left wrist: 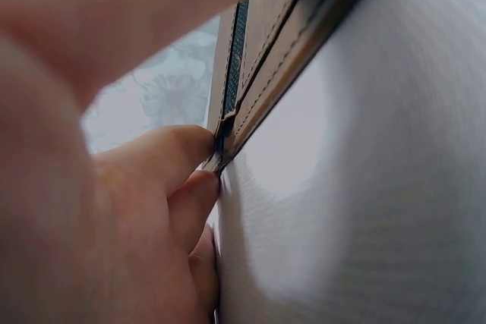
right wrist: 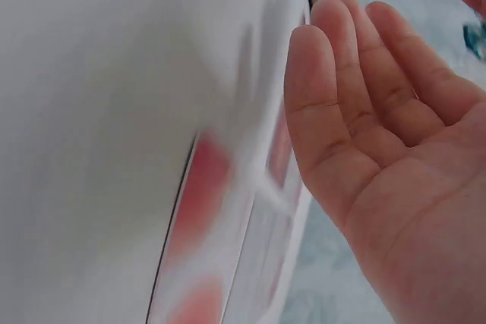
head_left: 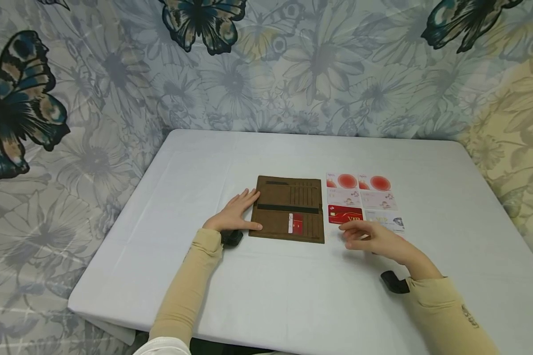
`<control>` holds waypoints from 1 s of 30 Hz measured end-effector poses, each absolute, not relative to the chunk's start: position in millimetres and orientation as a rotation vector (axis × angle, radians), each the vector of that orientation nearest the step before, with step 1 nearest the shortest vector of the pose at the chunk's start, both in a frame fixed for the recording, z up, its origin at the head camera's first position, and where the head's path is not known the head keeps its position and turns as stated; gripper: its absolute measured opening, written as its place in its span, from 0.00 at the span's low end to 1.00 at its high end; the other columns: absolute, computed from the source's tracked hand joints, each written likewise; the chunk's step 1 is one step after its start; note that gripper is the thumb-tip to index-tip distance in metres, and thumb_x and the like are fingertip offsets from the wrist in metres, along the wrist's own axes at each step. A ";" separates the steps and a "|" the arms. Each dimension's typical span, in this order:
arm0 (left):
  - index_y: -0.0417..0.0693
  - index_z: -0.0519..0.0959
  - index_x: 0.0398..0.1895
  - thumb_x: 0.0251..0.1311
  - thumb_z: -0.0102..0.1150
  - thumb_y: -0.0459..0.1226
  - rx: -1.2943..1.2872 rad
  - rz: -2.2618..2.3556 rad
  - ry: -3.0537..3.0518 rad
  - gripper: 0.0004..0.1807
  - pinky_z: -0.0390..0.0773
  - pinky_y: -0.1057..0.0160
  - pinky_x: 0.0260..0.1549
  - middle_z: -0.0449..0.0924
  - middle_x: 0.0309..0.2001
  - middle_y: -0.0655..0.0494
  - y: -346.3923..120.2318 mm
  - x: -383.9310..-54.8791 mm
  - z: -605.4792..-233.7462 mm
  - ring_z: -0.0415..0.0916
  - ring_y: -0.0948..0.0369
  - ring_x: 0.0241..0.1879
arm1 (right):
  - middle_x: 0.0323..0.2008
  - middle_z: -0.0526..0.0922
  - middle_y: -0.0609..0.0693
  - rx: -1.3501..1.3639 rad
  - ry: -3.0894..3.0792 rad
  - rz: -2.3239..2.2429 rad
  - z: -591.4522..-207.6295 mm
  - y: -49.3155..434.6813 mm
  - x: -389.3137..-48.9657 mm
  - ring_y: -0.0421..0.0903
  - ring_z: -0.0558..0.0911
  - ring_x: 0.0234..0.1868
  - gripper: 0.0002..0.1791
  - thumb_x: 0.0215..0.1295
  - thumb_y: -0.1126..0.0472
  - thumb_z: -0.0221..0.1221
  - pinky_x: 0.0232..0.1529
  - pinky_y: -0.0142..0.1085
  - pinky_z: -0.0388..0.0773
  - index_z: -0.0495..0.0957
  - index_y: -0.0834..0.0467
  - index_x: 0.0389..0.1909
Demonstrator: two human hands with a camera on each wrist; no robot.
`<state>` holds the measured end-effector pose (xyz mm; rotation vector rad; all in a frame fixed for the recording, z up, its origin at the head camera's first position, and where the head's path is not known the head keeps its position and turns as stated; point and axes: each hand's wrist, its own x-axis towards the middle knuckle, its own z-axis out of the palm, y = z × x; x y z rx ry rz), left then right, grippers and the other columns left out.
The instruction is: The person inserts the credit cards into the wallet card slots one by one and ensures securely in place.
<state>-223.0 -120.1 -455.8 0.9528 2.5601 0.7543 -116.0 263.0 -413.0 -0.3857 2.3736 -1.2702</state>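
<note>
- Showing, in the head view, a brown wallet (head_left: 275,217) lying open on a white table (head_left: 248,286), just left of several rows of cards.
- Suggesting, by judgement, only a little done: one red-and-white card (head_left: 297,223) seated in the lower panel.
- Leaving outside a red VIP card (head_left: 345,214), two cards with red discs (head_left: 347,181) and some paler cards (head_left: 379,200); impossible to count fully beneath the right hand (head_left: 373,239).
- Depicting that hand as unladen, fingers loosely bent beside the lowest visible row, and the left hand (head_left: 235,214) as spread, touching the wallet's left edge.
- Revealing, in the left wrist view, fingers against the stitched edge, without any card.
- Presenting, in the right wrist view, a bare palm and relaxed fingers, with no card being carried.
</note>
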 end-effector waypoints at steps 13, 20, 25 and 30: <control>0.42 0.41 0.73 0.52 0.63 0.53 0.954 0.762 2.562 0.54 0.31 0.53 0.65 0.34 0.73 0.47 -120.5 -223.6 -457.6 0.27 0.52 0.70 | 0.49 0.77 0.58 -0.143 2.524 -1.236 -405.0 330.2 -87.1 0.40 0.77 0.43 0.30 0.62 0.53 0.60 0.35 0.34 0.76 0.67 0.62 0.61; 0.43 0.41 0.73 0.52 0.63 0.52 0.947 0.753 2.562 0.55 0.31 0.53 0.65 0.34 0.73 0.48 -120.4 -223.8 -458.1 0.26 0.53 0.70 | 0.52 0.71 0.63 -0.091 2.663 -1.067 -408.2 349.7 -83.5 0.49 0.71 0.46 0.32 0.59 0.53 0.63 0.38 0.37 0.73 0.67 0.67 0.60; 0.43 0.41 0.73 0.52 0.63 0.53 0.942 0.747 2.564 0.54 0.31 0.54 0.65 0.34 0.73 0.48 -120.2 -223.6 -457.7 0.26 0.53 0.70 | 0.50 0.68 0.65 -0.059 2.673 -1.005 -417.6 355.2 -84.4 0.59 0.68 0.47 0.34 0.56 0.53 0.65 0.40 0.45 0.71 0.68 0.69 0.57; 0.43 0.41 0.73 0.52 0.63 0.53 0.953 0.756 2.561 0.55 0.31 0.53 0.65 0.34 0.73 0.47 -120.7 -224.1 -457.3 0.27 0.53 0.70 | 0.49 0.69 0.66 -0.048 2.666 -0.984 -422.5 358.7 -83.5 0.59 0.69 0.46 0.34 0.55 0.53 0.66 0.41 0.45 0.71 0.67 0.70 0.56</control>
